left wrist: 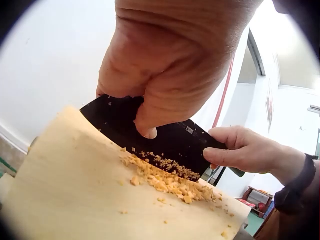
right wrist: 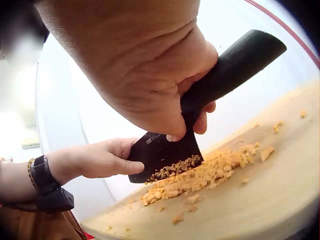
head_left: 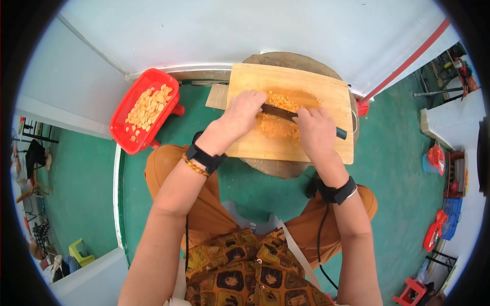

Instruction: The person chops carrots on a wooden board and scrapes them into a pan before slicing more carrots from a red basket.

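Observation:
A black cleaver [head_left: 279,112] lies across a wooden cutting board [head_left: 326,89], its edge down among finely chopped orange-yellow bits [head_left: 278,127]. My right hand [head_left: 316,131] grips it where the dark handle [right wrist: 245,62] meets the blade, with the handle's butt end sticking out past the palm. At the far end of the blade, my left hand [head_left: 241,111] pinches the spine between thumb and fingers. Small crumbs cling to the blade face [left wrist: 172,150] just above the edge. More bits are heaped along both sides of the cleaver.
Left of the board stands a red plastic basin [head_left: 119,120] holding flat orange-yellow slices [head_left: 150,107]. The board rests on a round wooden stump [head_left: 286,171], close to a white wall [head_left: 245,30]. Several baskets and a red stool [head_left: 410,291] line the right side of the green floor.

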A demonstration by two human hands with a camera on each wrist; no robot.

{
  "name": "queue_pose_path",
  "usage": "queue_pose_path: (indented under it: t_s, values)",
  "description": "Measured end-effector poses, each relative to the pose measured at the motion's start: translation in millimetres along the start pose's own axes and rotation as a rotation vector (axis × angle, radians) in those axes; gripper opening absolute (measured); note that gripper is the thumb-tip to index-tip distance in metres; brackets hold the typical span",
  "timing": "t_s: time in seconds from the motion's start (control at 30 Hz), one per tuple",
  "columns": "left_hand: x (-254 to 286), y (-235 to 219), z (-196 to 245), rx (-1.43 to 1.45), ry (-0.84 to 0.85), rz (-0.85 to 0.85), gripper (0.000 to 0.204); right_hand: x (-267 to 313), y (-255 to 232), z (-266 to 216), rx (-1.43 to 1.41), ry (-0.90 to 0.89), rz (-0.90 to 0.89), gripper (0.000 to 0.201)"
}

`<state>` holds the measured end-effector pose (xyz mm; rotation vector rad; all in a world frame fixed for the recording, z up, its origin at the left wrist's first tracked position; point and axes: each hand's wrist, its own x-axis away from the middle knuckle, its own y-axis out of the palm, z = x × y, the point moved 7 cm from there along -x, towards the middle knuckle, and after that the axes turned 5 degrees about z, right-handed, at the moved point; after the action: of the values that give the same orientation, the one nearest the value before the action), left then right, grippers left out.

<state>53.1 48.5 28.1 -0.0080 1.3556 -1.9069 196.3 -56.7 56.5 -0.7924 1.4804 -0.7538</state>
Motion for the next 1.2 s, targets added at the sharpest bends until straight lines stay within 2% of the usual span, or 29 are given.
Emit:
queue_pose_path:
  t_s: [0.17,0.27,0.47,0.57,0.67,0.77,0.87,0.97,1.07,1.2]
  values:
    - [-3.5,-5.3,4.7,-0.01,0.024,0.013,0.019,-4.3,-8.3,-0.6,0.018,-0.011,-0.007,0.015]
    - [0.0,2.5,2.2,-0.016,-0.016,0.002,0.02,3.4,7.8,2.2,-0.002,-0.002,-0.018,0.015]
    - [-3.6,-9.8,6.4,0.025,0.044,0.042,0.019,-3.9,-10.4,-0.9,0.004,0.013,0.006,0.015]
    - [-0.2,10.8,-6.1,-0.009,-0.005,0.007,0.019,2.6,3.9,-0.9,0.009,-0.009,0.014,0.014]
    - [0.2,4.6,-3.2,0.043,0.031,0.015,0.019,1.3,5.9,2.1,0.016,0.013,-0.035,0.015]
    - [-8.1,-9.1,3.8,-0.006,0.045,0.039,0.019,-6.9,-13.7,-1.6,0.038,0.035,0.004,0.015]
    - [-3.4,8.8,-5.3,-0.013,-0.003,-0.049,0.018,2.8,12.3,5.3,-0.001,-0.021,-0.006,0.015]
    - [-3.3,3.1,-1.3,0.01,-0.03,-0.027,0.018,-0.2,4.3,1.4,0.01,0.018,-0.029,0.015]
    - [-3.8,-7.2,5.2,-0.076,-0.047,-0.088,0.027,-3.9,-10.1,-3.5,0.0,0.028,0.019,0.015]
    - [6.6,-2.6,1.5,-0.015,-0.006,-0.039,0.023,1.4,-3.3,-6.4,0.021,-0.01,-0.029,0.014]
